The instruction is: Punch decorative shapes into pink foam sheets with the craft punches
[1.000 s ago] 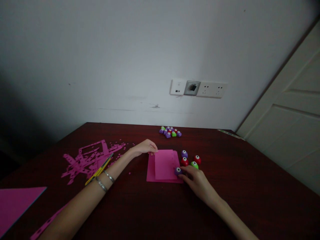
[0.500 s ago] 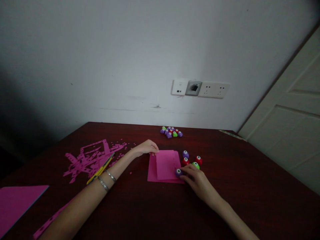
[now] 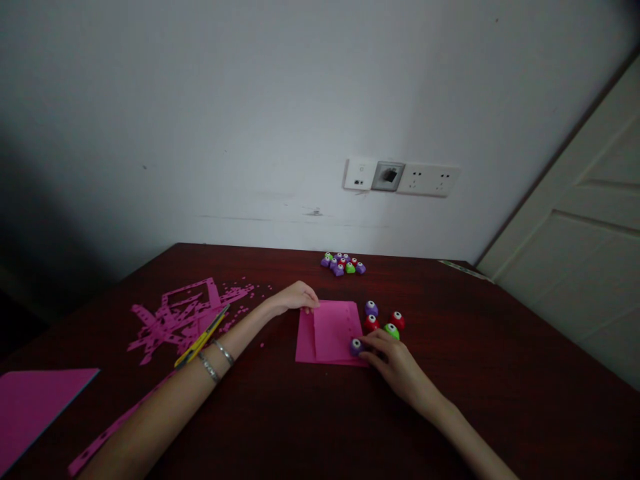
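Pink card: lower centre of the frame, on the desk (image 3: 320,413); a layered pink card (image 3: 333,333), the upper layer's left edge set in from the lower one's.
Left hand: left hand (image 3: 299,295) at the card's upper left, fingers pinching the upper layer's edge.
Right hand: right hand (image 3: 395,359) at the card's lower right, fingers pinching a purple punch (image 3: 356,346) (judging by its shape) at the right edge.
Done, apparently: a faint row of small marks down the card's right side; pierced scraps (image 3: 175,320) and a holed strip (image 3: 115,429) at left.
Left, apparently: the card's middle shows no cut-outs, nor does the large pink sheet (image 3: 43,403), lower left.
Other punches: a nearby group (image 3: 371,323) just above the right hand; a farther cluster (image 3: 339,269) along the desk's back edge.
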